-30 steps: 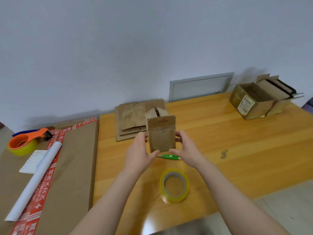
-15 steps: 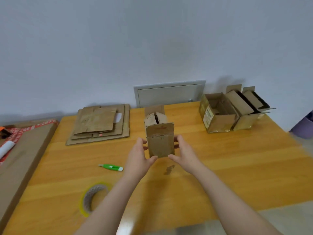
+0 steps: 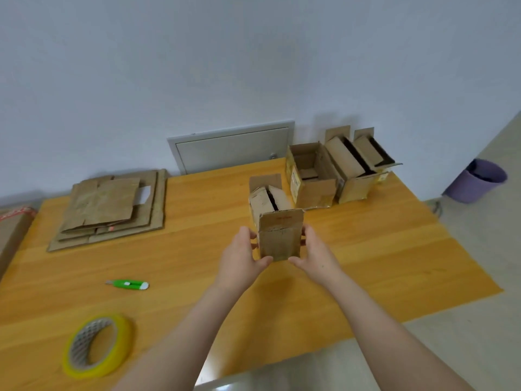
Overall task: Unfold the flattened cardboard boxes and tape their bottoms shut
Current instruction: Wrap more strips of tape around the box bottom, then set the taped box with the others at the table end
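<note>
- The small cardboard box [image 3: 280, 235] stands upright above the middle of the table [image 3: 380, 249]. Its top flaps are up, and the dark inside shows no contents.
- The left hand [image 3: 239, 255] and right hand [image 3: 317, 255] grip its two sides, fingers curled round the edges.
- Faint red print on the near flap is too blurred to read.
- Two opened boxes [image 3: 313, 176] sit at the far right. One bears a yellow label I cannot read.
- Flattened boxes [image 3: 110, 207] are stacked far left, with a tape roll [image 3: 97, 345] and a green cutter [image 3: 128, 285] nearer.
- A purple bin [image 3: 476, 180] stands on the floor.
</note>
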